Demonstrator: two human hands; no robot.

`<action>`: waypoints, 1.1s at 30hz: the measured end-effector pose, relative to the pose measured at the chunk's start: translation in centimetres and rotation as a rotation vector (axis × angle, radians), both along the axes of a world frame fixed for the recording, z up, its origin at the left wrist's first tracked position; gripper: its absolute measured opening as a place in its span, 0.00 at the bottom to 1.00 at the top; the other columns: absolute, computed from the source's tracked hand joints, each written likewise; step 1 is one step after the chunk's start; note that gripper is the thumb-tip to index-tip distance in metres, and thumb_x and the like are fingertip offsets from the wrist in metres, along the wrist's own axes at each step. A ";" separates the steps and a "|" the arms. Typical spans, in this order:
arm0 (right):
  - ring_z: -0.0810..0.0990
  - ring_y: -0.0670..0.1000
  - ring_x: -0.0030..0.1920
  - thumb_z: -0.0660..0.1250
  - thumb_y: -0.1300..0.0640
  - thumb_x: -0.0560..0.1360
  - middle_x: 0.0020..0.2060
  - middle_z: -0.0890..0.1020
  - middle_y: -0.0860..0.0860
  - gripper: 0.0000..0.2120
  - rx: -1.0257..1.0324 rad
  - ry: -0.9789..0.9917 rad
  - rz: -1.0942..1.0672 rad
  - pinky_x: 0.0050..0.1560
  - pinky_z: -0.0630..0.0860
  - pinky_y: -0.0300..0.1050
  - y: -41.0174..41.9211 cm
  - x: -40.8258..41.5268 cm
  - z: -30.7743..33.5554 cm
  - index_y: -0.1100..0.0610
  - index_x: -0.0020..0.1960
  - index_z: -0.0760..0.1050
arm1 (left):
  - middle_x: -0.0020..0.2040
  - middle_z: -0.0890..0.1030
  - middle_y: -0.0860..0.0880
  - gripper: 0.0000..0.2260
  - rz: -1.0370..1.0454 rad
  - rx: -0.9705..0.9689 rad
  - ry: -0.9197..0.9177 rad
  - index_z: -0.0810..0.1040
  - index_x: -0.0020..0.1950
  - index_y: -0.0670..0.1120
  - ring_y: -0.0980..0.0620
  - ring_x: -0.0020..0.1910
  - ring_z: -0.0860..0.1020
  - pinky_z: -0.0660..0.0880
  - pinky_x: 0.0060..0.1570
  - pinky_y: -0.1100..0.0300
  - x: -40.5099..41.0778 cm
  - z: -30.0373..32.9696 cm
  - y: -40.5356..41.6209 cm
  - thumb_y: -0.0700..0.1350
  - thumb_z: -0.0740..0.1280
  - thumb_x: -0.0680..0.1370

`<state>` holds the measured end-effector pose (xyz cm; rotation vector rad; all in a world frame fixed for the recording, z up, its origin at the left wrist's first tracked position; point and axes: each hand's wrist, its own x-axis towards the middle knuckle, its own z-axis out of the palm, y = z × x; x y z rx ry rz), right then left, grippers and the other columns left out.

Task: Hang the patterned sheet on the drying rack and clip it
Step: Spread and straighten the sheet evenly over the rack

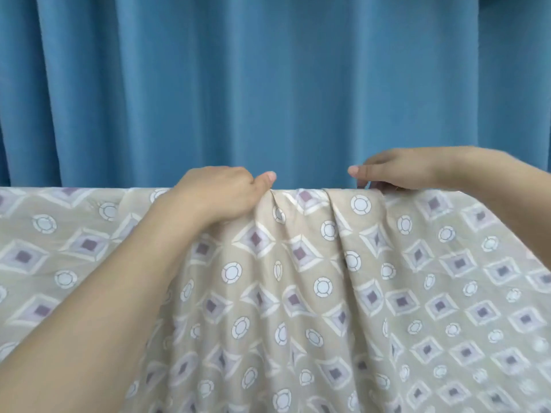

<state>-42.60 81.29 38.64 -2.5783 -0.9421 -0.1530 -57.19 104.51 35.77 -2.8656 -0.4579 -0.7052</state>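
Patterned sheet hangs over a hidden rack bar before a blue curtain. The left hand clutches its bunched top fold; the right hand pinches the edge nearby. With no clip visible, letting go could let uneven weight drag it off.

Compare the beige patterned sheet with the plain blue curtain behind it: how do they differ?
The beige patterned sheet carries circles and diamonds; the plain blue curtain has no print. The sheet is draped over a top edge, bunched between the left hand and right hand; the curtain hangs untouched in vertical folds. Both are cloth.
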 end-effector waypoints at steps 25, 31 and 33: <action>0.75 0.57 0.52 0.63 0.51 0.78 0.45 0.73 0.52 0.09 0.160 -0.713 -0.201 0.49 0.73 0.48 -8.7 10.9 6.6 0.53 0.44 0.80 | 0.43 0.74 0.50 0.24 -0.089 -0.055 -0.122 0.63 0.52 0.51 0.43 0.50 0.74 0.70 0.45 0.51 6.0 -1.1 -12.1 0.70 0.44 0.78; 0.77 0.53 0.42 0.65 0.56 0.72 0.38 0.80 0.49 0.06 -0.335 -0.214 -0.079 0.45 0.74 0.44 -5.6 15.7 -0.1 0.56 0.42 0.80 | 0.57 0.74 0.48 0.18 -0.178 0.261 -0.417 0.69 0.61 0.48 0.45 0.57 0.71 0.67 0.55 0.51 7.9 -2.5 -18.6 0.58 0.51 0.81; 0.80 0.53 0.46 0.66 0.54 0.72 0.44 0.81 0.49 0.09 -0.445 -0.133 -0.100 0.50 0.76 0.46 -6.9 15.2 -0.2 0.56 0.50 0.80 | 0.57 0.73 0.49 0.21 -0.335 0.219 -0.301 0.69 0.61 0.49 0.47 0.58 0.70 0.67 0.56 0.51 9.4 -3.3 -22.4 0.62 0.49 0.81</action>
